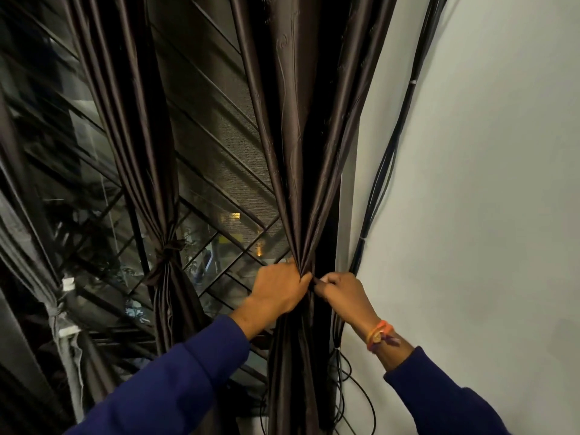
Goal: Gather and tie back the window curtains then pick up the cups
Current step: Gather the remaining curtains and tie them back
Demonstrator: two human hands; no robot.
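Bunching the dark curtain (301, 171) in its fist, the left hand (277, 291) grips the folds while the right hand (340, 293), at its 3 o'clock, pinches a dark tie there.

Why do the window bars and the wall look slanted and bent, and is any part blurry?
Head view: the wide lens bows the wall and cables; the far left edge smears; both hands, left hand and right hand, and the gathered curtain stay sharp.

Three dark curtain panels hang at the window: one tied (163, 249), one gathered (298, 183), one at the left edge (18, 215). Two hands (279, 290) (342, 293), one orange wristband (378, 335), one bundle of black cables (386, 158).
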